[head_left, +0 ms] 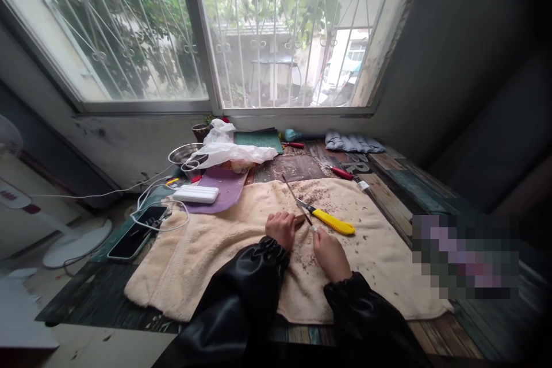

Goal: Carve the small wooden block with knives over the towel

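Cream towelling, thick-napped and rumpled into soft folds, forms the work surface: the towel (207, 253) lies over a counter (99, 287) with a wood-plank pattern in dark green and brown. Left hand (280, 229): fingers curled shut around a small brown piece (299, 220), wood-like, its end projecting toward the right hand. Right hand (331, 254): fingers pinching the pale lower end of a slim, straight, dark tool (295, 198), which slants up and leftward past the brown piece; contact between the two cannot be confirmed. Just beyond, a utility knife (334, 222) with a smooth yellow plastic handle rests on the nap, blade end near the tool. Fine brown shavings (328, 194) are scattered about it. To the left, a glossy black phone (137, 234) in a pale-edged case; near it, a white rounded block (196, 194) with a looped white cable sits on a flat purple sheet (226, 187). Containers, rear left: a round metal bowl (180, 152), shiny-rimmed, partly covered by a crinkled white plastic bag (241, 153), contents not discernible; behind, a dark pot (200, 131) with some greenery at its top.
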Demonstrator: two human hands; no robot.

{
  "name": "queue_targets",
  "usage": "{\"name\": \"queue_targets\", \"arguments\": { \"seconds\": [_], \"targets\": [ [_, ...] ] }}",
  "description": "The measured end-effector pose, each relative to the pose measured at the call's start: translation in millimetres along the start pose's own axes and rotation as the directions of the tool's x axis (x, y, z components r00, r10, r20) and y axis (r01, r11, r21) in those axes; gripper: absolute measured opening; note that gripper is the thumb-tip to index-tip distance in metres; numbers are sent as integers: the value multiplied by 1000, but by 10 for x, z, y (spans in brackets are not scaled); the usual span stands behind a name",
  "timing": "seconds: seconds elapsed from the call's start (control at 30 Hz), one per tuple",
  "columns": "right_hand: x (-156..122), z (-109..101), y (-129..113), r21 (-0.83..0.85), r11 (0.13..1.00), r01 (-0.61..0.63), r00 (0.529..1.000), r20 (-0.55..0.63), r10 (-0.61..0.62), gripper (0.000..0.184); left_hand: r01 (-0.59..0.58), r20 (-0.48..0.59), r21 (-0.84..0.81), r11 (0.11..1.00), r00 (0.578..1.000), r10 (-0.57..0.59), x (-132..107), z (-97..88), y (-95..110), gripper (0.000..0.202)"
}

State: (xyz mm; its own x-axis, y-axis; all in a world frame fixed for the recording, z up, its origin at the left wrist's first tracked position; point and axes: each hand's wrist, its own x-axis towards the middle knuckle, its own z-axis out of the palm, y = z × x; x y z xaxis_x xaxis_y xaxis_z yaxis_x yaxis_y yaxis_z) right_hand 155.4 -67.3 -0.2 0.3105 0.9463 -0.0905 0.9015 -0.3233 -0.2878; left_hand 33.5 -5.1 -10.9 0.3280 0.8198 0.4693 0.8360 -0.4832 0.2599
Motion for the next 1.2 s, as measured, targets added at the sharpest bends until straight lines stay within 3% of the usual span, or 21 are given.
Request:
{"name": "queue_targets", "arguments": {
  "seconds": [0.23,0.43,1.2],
  "targets": [
    [-48,-7,34,26,999,33,999,-5,-33,33,-2,3,-3,1000,1000,2,-10,2,17,17],
    [-10,-93,-34,-18,999,-33,999,26,33,33,-69,9,11,998,998,69,-41,1,53,19],
    [15,-126,-36,-47,999,0,999,38,2,34,-62,-1,6,998,998,62,-44,2,31,17]
  ]
}}
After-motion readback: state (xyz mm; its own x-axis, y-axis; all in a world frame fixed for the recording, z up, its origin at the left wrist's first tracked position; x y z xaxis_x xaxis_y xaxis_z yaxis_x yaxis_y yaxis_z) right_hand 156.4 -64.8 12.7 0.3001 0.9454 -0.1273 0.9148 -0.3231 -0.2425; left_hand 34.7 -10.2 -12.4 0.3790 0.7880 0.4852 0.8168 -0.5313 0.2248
